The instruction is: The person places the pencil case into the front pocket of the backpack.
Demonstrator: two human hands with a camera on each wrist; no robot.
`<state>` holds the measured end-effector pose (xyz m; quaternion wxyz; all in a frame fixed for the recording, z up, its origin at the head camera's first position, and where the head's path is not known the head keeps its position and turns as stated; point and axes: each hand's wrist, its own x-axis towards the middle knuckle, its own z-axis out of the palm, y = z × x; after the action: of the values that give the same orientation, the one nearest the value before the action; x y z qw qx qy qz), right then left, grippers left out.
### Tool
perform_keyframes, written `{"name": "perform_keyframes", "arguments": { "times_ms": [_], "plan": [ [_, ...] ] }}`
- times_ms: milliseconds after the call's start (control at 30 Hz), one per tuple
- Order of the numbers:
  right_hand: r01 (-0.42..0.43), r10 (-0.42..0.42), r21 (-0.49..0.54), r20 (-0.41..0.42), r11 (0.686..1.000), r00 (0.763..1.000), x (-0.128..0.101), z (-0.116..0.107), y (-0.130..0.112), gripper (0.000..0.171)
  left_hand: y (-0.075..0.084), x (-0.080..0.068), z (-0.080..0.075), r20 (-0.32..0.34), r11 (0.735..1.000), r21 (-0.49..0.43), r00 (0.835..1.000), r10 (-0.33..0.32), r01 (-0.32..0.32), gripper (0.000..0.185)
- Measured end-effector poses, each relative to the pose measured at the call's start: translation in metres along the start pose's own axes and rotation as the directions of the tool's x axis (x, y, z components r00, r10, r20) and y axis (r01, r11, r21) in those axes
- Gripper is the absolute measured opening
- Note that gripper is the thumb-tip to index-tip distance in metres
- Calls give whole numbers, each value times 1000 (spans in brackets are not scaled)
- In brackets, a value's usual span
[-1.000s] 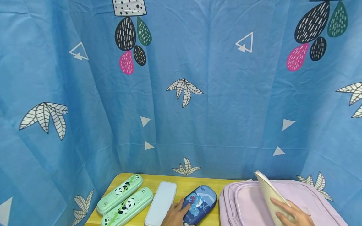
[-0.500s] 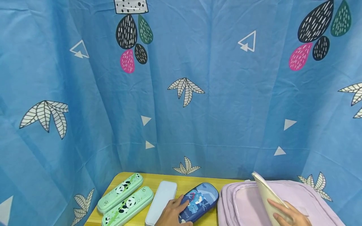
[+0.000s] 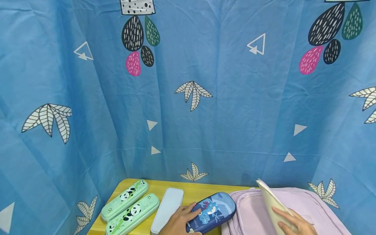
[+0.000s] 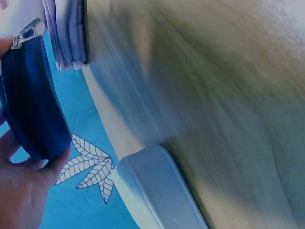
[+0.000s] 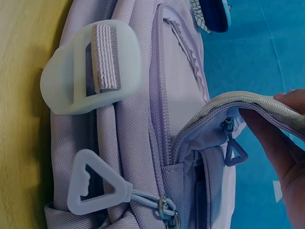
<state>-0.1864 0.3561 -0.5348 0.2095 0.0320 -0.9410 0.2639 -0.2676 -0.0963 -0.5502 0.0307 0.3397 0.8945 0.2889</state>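
Observation:
My left hand (image 3: 179,222) grips a dark blue dinosaur-print pencil case (image 3: 212,211) and holds it tilted, its far end by the lilac backpack (image 3: 255,205). In the left wrist view the blue case (image 4: 31,102) sits against my palm (image 4: 24,191), raised off the yellow table (image 4: 214,86). My right hand (image 3: 293,223) holds up the cream inner flap (image 3: 271,202) of the backpack. The right wrist view shows my fingers (image 5: 281,138) pinching the flap edge (image 5: 248,102) above an open zip.
A white pencil case (image 3: 168,209) lies left of my left hand. Two green panda cases (image 3: 129,205) lie side by side at the table's left end. Blue patterned cloth (image 3: 188,98) hangs behind and on both sides. The backpack's handle pad (image 5: 90,71) and zip pull (image 5: 95,188) face the right wrist camera.
The left hand has carried the blue case to the right, from beside the white case towards the backpack. The right hand keeps the flap lifted.

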Motion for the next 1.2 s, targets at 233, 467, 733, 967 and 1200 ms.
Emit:
{"name": "perform_keyframes", "arguments": {
  "times_ms": [233, 467, 733, 967, 1200],
  "plan": [
    [117, -111, 45, -106, 992, 988, -2, 6, -7, 41, -49, 13, 30, 24, 968, 29, 969, 248, -248, 82],
    [101, -95, 47, -105, 994, 990, -4, 10, -15, 40, -11, 10, 11, 154, 965, -4, 953, 260, -262, 73],
    [-14, 14, 33, 10, 999, 1000, -2, 10, -28, 35, 18, 5, 4, 153, 946, -37, 933, 325, -323, 62],
    [-57, 56, 22, 50, 998, 997, -1, 9, -36, 37, 20, 8, 13, 148, 921, 3, 911, 385, -390, 55],
    [-98, 97, -3, 84, 995, 992, 2, 7, -42, 41, 27, 16, 15, 187, 906, -13, 889, 418, -423, 54]
  ]
}}
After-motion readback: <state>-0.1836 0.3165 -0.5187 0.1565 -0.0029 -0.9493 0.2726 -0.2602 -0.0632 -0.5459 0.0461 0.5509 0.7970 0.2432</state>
